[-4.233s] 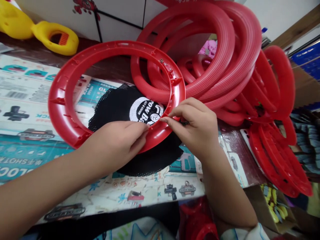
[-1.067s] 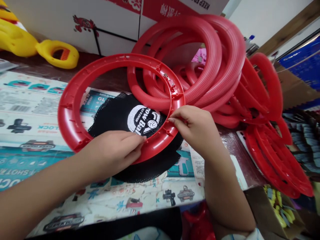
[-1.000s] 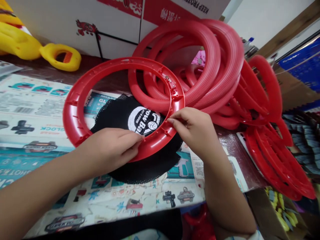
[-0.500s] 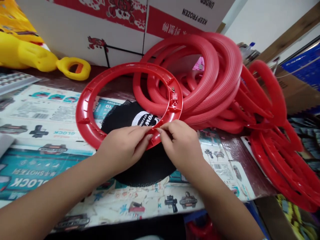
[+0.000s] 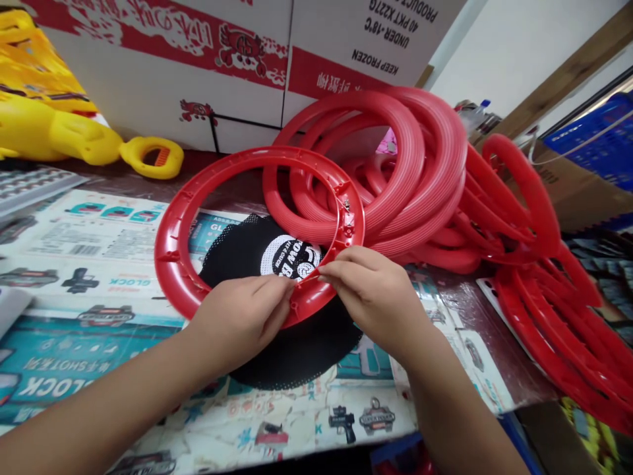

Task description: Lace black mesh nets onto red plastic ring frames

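- Red plastic was gripped at centre frame: the ring (image 5: pixel 171 270) was held by both hands above a black mesh cloth (image 5: pixel 306 353).
- The left hand (image 5: pixel 247 316) was closed in a pinch on the ring's near rim; the right hand (image 5: pixel 380 293) was pinched tight on the inner edge just beside it. Whether anything small was also held there could not be told.
- A slip was judged possible if the pinch were loosened, since no hand was placed on the far side.
- The metal bit (image 5: pixel 347 206) at the ring's right could be knocked by the ribbed hoops (image 5: pixel 413 165), which were piled close behind.
- Movement was judged limited at upper right by the hoops and below by the table's near edge; more room was offered leftward, over the printed sheet (image 5: pixel 113 251).
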The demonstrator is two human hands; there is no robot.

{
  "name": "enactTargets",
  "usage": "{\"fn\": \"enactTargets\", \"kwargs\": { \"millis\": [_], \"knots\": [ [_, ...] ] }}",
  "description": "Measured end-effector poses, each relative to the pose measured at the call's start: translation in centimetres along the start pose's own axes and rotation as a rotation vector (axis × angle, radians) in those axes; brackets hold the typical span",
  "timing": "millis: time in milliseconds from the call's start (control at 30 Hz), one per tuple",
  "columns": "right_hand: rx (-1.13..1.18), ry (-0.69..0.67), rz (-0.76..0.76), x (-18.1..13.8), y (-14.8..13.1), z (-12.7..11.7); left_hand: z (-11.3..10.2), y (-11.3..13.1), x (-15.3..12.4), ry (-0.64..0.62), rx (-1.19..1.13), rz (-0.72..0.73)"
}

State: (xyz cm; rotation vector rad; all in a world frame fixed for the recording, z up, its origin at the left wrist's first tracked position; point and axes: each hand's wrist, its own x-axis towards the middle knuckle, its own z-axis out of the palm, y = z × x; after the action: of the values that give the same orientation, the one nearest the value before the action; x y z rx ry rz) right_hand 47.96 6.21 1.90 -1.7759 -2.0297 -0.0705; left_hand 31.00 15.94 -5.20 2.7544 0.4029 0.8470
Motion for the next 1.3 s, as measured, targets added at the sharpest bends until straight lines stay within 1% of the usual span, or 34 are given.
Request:
{"fn": "enactTargets", "kwargs": {
  "millis": [100,167,233,367,500,567,667,733,833,900,1000,1167,1300],
  "knots": [
    [0.037,0.103,0.0,0.2,0.4,0.1,-0.1,0.1,0.0,0.005,0.011,0.025],
    [0.03,0.133,0.027,0.3,0.6,0.1,-0.1,0.1,-0.1,0.01,0.024,0.025],
    [0.011,0.13,0.066,0.4,0.6,0.1,0.0,0.2,-0.1,0.014,0.031,0.031],
    [0.011,0.063,0.154,0.5,0.4,-0.1,0.1,0.2,-0.1,0.019,0.029,0.039],
    [-0.02,0.03,0.221,0.6,0.5,-0.2,0.5,0.2,-0.2,0.044,0.046,0.076],
    [-0.044,0.024,0.231,0.6,0.5,-0.1,0.7,0.3,-0.4,0.065,0.034,0.088],
    [-0.092,0.046,0.249,0.5,0.3,0.2,0.8,0.3,-0.4,0.092,0.004,0.049],
    [-0.115,0.065,0.291,0.3,0.0,0.4,0.6,0.2,-0.3,0.067,0.011,0.023],
    [-0.097,0.078,0.332,0.1,-0.6,0.8,0.0,0.3,0.0,-0.023,0.065,0.004],
    [-0.088,0.091,0.324,0.0,-0.8,1.0,-0.5,0.6,0.3,-0.064,0.145,-0.019],
    [-0.126,0.106,0.299,0.1,-0.9,1.4,-0.8,1.2,0.6,-0.071,0.218,-0.058],
    [-0.122,0.085,0.219,0.2,-0.8,1.5,-0.1,1.6,0.6,-0.063,0.024,-0.147],
    [-0.085,0.109,0.137,-0.1,-0.8,0.4,0.3,1.4,0.3,-0.052,-0.004,-0.16]
  ]
}}
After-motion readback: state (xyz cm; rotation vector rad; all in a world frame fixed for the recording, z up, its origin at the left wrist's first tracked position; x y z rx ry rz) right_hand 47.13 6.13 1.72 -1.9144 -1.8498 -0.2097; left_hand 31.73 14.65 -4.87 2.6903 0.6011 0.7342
